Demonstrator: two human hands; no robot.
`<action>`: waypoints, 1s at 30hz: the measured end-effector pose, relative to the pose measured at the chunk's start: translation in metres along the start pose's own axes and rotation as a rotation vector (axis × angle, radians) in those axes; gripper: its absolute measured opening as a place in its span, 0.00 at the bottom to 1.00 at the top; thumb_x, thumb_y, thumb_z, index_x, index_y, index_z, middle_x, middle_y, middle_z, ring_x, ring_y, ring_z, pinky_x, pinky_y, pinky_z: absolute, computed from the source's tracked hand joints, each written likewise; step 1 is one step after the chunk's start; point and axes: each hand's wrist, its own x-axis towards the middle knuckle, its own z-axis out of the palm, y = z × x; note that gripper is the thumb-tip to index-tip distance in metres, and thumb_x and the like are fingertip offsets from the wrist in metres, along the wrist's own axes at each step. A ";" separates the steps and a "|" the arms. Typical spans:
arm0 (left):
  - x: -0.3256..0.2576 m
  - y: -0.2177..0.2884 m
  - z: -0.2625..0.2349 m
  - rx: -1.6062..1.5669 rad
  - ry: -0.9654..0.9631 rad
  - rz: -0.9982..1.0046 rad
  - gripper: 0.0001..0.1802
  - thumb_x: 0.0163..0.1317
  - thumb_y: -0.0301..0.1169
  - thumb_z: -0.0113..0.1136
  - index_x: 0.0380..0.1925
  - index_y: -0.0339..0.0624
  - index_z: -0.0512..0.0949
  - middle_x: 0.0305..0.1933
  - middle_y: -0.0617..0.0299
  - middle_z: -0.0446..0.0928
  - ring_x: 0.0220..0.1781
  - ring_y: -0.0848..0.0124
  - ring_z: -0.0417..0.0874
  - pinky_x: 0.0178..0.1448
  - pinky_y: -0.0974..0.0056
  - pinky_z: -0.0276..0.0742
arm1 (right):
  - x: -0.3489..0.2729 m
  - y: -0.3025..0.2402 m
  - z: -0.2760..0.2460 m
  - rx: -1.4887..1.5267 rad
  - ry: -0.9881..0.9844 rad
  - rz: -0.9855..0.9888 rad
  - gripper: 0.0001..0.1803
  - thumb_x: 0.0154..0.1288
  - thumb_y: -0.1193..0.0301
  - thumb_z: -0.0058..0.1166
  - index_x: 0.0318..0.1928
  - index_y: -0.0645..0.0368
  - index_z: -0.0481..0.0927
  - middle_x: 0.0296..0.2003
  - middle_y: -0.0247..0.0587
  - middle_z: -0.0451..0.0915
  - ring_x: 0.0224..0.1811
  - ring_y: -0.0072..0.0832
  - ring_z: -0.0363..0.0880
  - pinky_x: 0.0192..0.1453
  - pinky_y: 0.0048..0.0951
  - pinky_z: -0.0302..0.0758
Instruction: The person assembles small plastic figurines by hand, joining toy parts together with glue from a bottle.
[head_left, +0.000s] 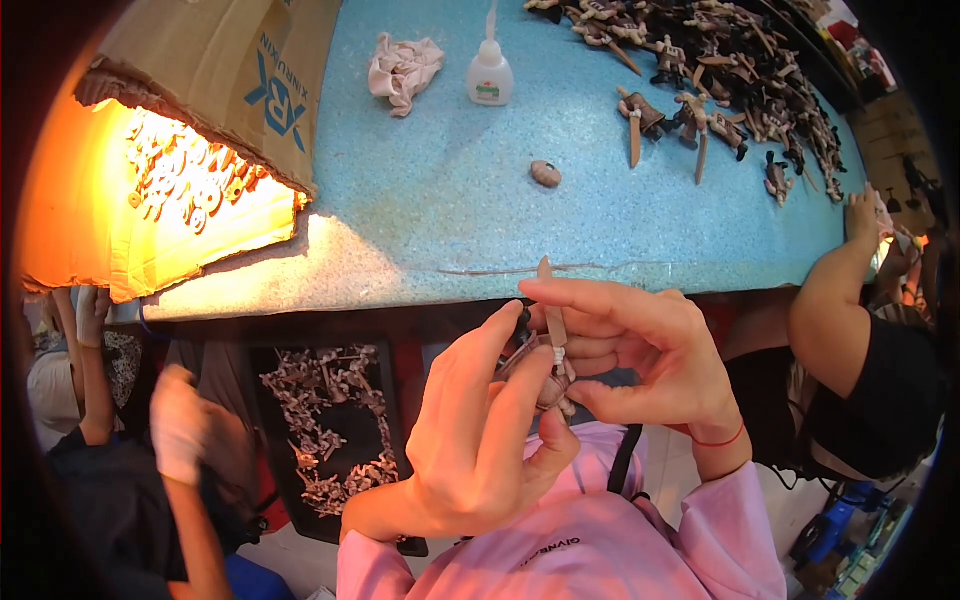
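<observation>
Low in front of me, just off the table's near edge, I hold a small toy figurine in brown and grey tones. A flat tan sword-shaped piece stands up from it between my hands. My left hand is closed round the figurine from the left, its fingers hiding part of it. My right hand curves in from the right, thumb against the figurine's lower part and fingers behind the sword-shaped piece. A small round brown part lies alone on the blue table beyond my hands.
A white squeeze bottle stands beside a crumpled pale cloth. Many similar figurines are heaped at the far right. A brightly lit cardboard box holds small round parts. A black tray of pieces sits below left. Other people's arms flank me.
</observation>
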 end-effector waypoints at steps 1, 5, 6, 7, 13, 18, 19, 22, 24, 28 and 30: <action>0.000 0.000 -0.001 0.011 0.001 0.019 0.18 0.38 0.21 0.58 0.35 0.25 0.76 0.46 0.36 0.71 0.38 0.51 0.78 0.37 0.60 0.78 | 0.000 0.000 -0.001 0.002 -0.001 -0.003 0.35 0.41 0.92 0.48 0.57 0.70 0.67 0.47 0.49 0.76 0.49 0.28 0.74 0.54 0.29 0.72; 0.003 0.004 -0.004 0.026 -0.021 0.020 0.19 0.38 0.19 0.58 0.36 0.24 0.76 0.46 0.35 0.70 0.39 0.51 0.78 0.38 0.60 0.78 | -0.001 0.001 -0.003 -0.009 -0.021 -0.036 0.37 0.42 0.92 0.48 0.60 0.68 0.64 0.49 0.48 0.75 0.49 0.27 0.74 0.53 0.27 0.72; 0.005 0.004 -0.007 -0.007 -0.063 -0.002 0.20 0.37 0.19 0.59 0.37 0.24 0.75 0.47 0.35 0.70 0.40 0.50 0.77 0.40 0.60 0.78 | -0.001 0.002 -0.003 0.011 -0.021 -0.025 0.38 0.43 0.92 0.48 0.60 0.68 0.63 0.49 0.48 0.74 0.49 0.26 0.74 0.52 0.26 0.72; 0.006 0.005 -0.010 -0.039 -0.106 -0.024 0.21 0.37 0.18 0.59 0.38 0.24 0.75 0.48 0.34 0.69 0.42 0.49 0.77 0.41 0.60 0.78 | -0.001 0.004 -0.003 0.015 -0.021 -0.030 0.38 0.43 0.92 0.48 0.60 0.68 0.63 0.49 0.48 0.74 0.49 0.26 0.74 0.52 0.26 0.72; 0.007 0.003 -0.014 -0.114 -0.172 -0.077 0.24 0.37 0.17 0.61 0.41 0.25 0.74 0.50 0.33 0.67 0.46 0.47 0.75 0.47 0.57 0.75 | 0.001 0.006 -0.003 0.066 -0.017 -0.087 0.37 0.48 0.91 0.47 0.63 0.61 0.61 0.37 0.33 0.78 0.36 0.11 0.70 0.40 0.13 0.70; 0.005 0.004 -0.012 -0.108 -0.138 -0.090 0.24 0.37 0.17 0.60 0.41 0.26 0.74 0.51 0.34 0.68 0.46 0.48 0.75 0.46 0.58 0.76 | -0.001 0.006 -0.002 0.016 -0.034 -0.127 0.37 0.49 0.90 0.47 0.63 0.61 0.61 0.38 0.35 0.78 0.37 0.11 0.70 0.41 0.14 0.71; 0.005 0.003 -0.011 -0.112 -0.121 -0.096 0.24 0.36 0.16 0.60 0.40 0.26 0.74 0.51 0.35 0.68 0.46 0.49 0.75 0.46 0.58 0.76 | 0.000 0.006 -0.001 0.017 -0.031 -0.131 0.37 0.49 0.90 0.47 0.63 0.61 0.61 0.38 0.35 0.78 0.37 0.11 0.70 0.41 0.14 0.71; 0.005 0.002 -0.015 -0.166 -0.168 -0.191 0.23 0.38 0.16 0.59 0.41 0.26 0.74 0.52 0.37 0.67 0.49 0.53 0.75 0.46 0.58 0.77 | 0.002 0.007 -0.001 0.063 -0.005 -0.114 0.37 0.50 0.90 0.48 0.63 0.61 0.60 0.38 0.34 0.78 0.37 0.11 0.70 0.41 0.14 0.71; 0.003 -0.003 -0.011 -0.375 -0.122 -0.285 0.23 0.41 0.16 0.58 0.43 0.25 0.73 0.53 0.38 0.67 0.50 0.54 0.75 0.47 0.58 0.77 | 0.003 0.009 -0.005 0.000 -0.045 -0.154 0.37 0.51 0.89 0.50 0.64 0.60 0.59 0.40 0.39 0.78 0.40 0.14 0.74 0.42 0.16 0.73; -0.007 -0.015 -0.004 -0.970 0.096 -0.469 0.24 0.49 0.17 0.57 0.50 0.24 0.67 0.55 0.43 0.64 0.54 0.57 0.72 0.48 0.55 0.80 | -0.002 0.001 -0.001 -0.005 0.088 -0.143 0.33 0.53 0.87 0.52 0.61 0.62 0.63 0.42 0.44 0.79 0.41 0.21 0.79 0.41 0.19 0.76; -0.009 -0.020 -0.003 -1.042 0.107 -0.422 0.27 0.52 0.19 0.57 0.54 0.24 0.63 0.53 0.44 0.66 0.55 0.55 0.71 0.46 0.54 0.81 | -0.008 0.009 -0.006 -0.070 0.193 -0.232 0.27 0.54 0.85 0.53 0.57 0.65 0.67 0.42 0.47 0.79 0.38 0.27 0.82 0.38 0.20 0.77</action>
